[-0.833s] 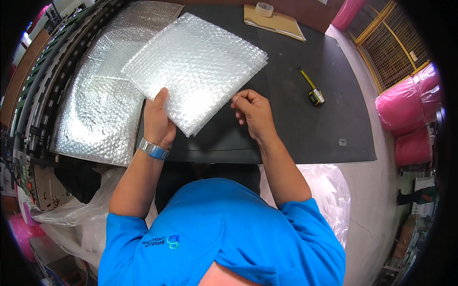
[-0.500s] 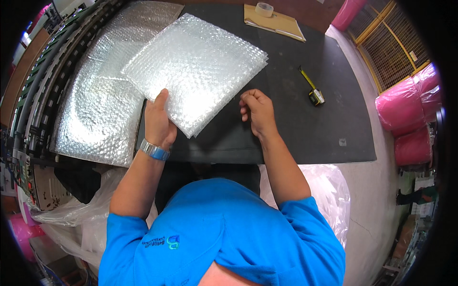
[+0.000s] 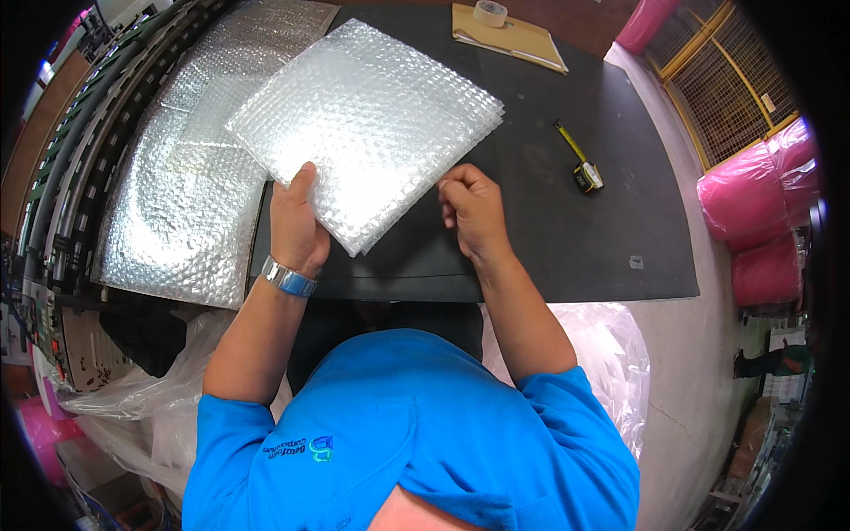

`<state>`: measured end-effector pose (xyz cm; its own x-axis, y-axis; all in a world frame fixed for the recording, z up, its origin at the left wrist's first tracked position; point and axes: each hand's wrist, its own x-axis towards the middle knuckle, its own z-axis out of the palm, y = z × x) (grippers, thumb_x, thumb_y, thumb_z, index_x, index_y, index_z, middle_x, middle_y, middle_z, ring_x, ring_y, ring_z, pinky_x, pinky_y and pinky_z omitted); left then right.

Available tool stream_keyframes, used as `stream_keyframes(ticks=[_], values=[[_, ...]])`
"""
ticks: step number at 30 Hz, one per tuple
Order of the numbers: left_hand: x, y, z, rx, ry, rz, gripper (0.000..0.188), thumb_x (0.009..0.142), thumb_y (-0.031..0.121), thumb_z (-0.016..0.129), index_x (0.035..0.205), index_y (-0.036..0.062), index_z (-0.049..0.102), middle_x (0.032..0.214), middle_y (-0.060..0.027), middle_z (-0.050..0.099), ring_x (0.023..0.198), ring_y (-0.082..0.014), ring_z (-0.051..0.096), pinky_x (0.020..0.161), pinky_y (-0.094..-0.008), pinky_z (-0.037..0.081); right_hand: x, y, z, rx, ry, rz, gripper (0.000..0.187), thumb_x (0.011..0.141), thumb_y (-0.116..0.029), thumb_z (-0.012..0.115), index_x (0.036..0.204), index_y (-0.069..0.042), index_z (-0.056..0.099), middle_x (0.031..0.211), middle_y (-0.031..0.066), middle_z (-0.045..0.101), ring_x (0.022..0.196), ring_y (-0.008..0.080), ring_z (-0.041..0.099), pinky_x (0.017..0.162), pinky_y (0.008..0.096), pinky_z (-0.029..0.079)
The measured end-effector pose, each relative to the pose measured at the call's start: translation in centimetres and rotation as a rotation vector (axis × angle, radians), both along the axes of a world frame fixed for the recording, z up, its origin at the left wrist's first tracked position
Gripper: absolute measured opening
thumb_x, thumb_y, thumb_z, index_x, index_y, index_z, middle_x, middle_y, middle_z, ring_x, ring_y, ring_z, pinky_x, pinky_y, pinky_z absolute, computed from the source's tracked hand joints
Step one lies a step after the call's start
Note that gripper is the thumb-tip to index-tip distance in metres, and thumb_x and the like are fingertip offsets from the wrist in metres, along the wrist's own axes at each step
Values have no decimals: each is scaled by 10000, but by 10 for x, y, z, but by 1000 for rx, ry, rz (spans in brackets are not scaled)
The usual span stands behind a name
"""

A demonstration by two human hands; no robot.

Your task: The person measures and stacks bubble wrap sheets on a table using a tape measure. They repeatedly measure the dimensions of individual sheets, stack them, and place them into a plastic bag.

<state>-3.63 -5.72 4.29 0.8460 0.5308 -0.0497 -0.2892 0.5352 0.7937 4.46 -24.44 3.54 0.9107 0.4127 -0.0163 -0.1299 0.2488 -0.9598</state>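
A stack of square, clear bubble wrap sheets (image 3: 372, 133) is held up at a tilt over the black table. My left hand (image 3: 299, 217) grips its lower-left edge, thumb on top and the other fingers hidden beneath. Several thin layers show along the right corner. At the lower-right edge is my right hand (image 3: 474, 208), its fingers curled in and the tips up against the sheets. Whether those fingertips pinch a layer is too small to make out.
Silvery bubble wrap (image 3: 186, 212) covers the left, next to a machine with rollers (image 3: 84, 168). A tape measure (image 3: 586, 175), partly pulled out, lies on the black table (image 3: 611, 248). Farther back, a tape roll (image 3: 490, 12) rests on brown cardboard (image 3: 522, 42). Pink wrapped rolls (image 3: 744, 203) stand at right.
My right hand has shifted slightly left and up, bringing its fingertips to the edge of the bubble wrap sheets. The stack's right corner has moved a little to the right.
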Motion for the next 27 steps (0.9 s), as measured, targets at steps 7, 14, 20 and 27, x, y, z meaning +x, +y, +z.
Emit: stream_keyframes(ticks=[7,14,20,27], values=[[0,2,-3,-19,11,-5,350,884,147,441,1168,-44,370,1100,-153,502,993,-238,518,850,-358,438,32,-39,-2,8,191,-104,186,794,-203,550,868,-33,556,727,69,543,622,125,525,506,250,440],[-15,-20,-11,374,26,-249,582,837,160,523,1317,36,218,1263,-140,385,1131,-268,414,926,-412,364,-15,-38,-7,541,230,-102,529,759,-165,643,1210,-95,376,1109,89,509,1011,227,512,849,393,443],[-8,-26,-19,705,-23,-455,600,854,362,504,1321,59,279,1263,-124,407,1126,-216,423,896,-357,366,-40,-242,-36,585,-44,-178,284,796,-159,564,1042,-32,501,881,82,597,763,191,606,668,329,512],[22,30,-39,1614,178,-151,466,847,317,523,1229,65,439,1291,-166,373,1208,-279,340,999,-379,254,-273,-436,-100,173,553,-1091,509,727,-138,627,1178,-40,413,1103,120,520,1028,274,505,901,437,405]])
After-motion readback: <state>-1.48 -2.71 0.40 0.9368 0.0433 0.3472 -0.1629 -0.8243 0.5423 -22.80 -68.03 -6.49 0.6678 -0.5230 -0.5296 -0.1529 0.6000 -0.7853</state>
